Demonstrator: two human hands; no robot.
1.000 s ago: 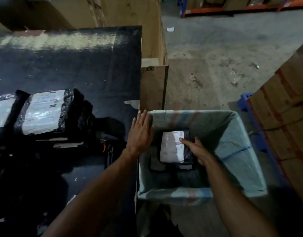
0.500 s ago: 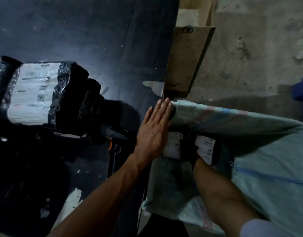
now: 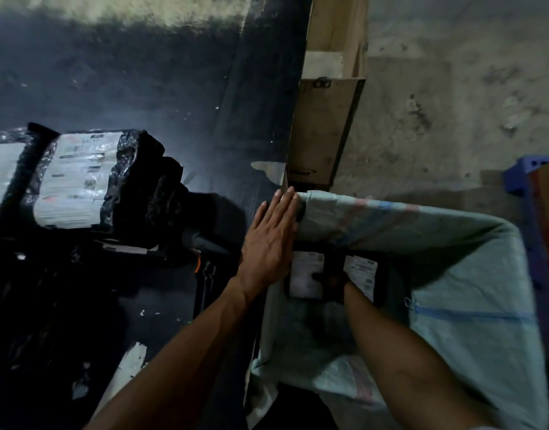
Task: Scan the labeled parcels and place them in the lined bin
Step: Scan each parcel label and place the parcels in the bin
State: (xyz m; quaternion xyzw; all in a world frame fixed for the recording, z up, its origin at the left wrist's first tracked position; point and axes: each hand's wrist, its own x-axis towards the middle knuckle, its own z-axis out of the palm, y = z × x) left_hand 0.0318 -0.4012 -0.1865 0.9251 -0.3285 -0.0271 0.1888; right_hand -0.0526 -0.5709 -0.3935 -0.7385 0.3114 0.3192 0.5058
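Deep in the lined bin point(image 3: 459, 274), the right hand point(image 3: 330, 279) sat dim among labeled parcels point(image 3: 305, 274), its grip impossible to make out.
Flat and open, the left hand point(image 3: 268, 243) pressed the bin's near rim beside the black table point(image 3: 143, 97), where another wrapped parcel point(image 3: 81, 178) waited; a wooden crate point(image 3: 323, 128) stood just behind.

A single head-worn view looks steeply down and forward from above the person's own forearms, close to the work. It faces the seam where the dark desk point(image 3: 149, 88) on the left meets the lined bin point(image 3: 472, 305) on the right. Concrete floor point(image 3: 453, 103) fills the upper right. Wide-angle bending curves the edges, and the scene is dim.
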